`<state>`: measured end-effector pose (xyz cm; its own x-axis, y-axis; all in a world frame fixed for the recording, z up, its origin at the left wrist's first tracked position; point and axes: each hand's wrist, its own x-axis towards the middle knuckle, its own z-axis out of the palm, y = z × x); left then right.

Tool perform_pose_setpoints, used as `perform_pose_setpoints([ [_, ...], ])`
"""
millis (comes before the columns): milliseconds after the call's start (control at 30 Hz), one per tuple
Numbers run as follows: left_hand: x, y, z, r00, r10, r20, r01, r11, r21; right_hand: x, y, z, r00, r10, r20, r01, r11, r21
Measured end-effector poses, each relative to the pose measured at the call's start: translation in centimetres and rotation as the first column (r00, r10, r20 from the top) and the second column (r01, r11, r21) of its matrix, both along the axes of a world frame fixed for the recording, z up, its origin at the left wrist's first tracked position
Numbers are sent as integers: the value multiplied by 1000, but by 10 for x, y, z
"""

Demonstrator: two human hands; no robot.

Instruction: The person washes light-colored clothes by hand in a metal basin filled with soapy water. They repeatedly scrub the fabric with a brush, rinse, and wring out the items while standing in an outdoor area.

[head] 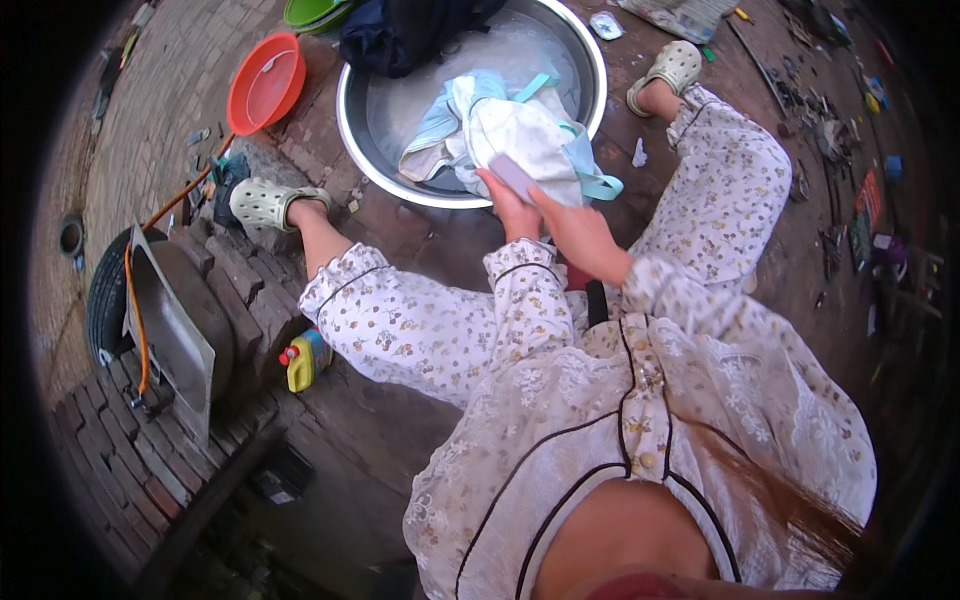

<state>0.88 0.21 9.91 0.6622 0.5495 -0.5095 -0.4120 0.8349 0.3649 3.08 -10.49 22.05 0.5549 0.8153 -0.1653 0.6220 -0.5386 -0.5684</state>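
Note:
A large metal basin (pixel 349 142) of cloudy water stands between my feet. White and light-blue cloth (pixel 517 131) with turquoise straps is heaped over its near rim, partly in the water. Dark blue cloth (pixel 390 37) lies at the basin's far left. My left hand (pixel 514 210) is at the near rim, its fingers at the lower left of a pale purple bar (pixel 512 177), which looks like soap. From the right my right hand (pixel 581 229) reaches to the bar's lower end, its fingers slightly blurred. The bar rests against the white cloth; which hand bears it is hard to tell.
An orange-red plastic basin (pixel 266 84) and a green one (pixel 315 13) sit left of the metal basin. Farther left are stacked bricks (pixel 244 266), a tilted metal sink (pixel 176 330), a tire (pixel 105 292) and a yellow bottle (pixel 301 365). Small debris (pixel 825 135) litters the ground at right.

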Motion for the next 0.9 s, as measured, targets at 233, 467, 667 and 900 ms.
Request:
perform_pose_setpoints([
  [233,-9,6,-19,959,153,-238,-126,984,126,-11,9,-33,999,-30,-45,33,996,87],
  [467,15,-5,-4,1000,25,2,-25,999,42,35,38,-20,974,-165,-153,161,986,-39],
  [667,13,19,3,998,-49,26,46,993,112,6,40,-44,981,-35,-190,89,956,280],
  [900,6,20,-10,989,-37,146,42,999,-34,42,63,-57,977,-147,-154,145,989,-25],
])
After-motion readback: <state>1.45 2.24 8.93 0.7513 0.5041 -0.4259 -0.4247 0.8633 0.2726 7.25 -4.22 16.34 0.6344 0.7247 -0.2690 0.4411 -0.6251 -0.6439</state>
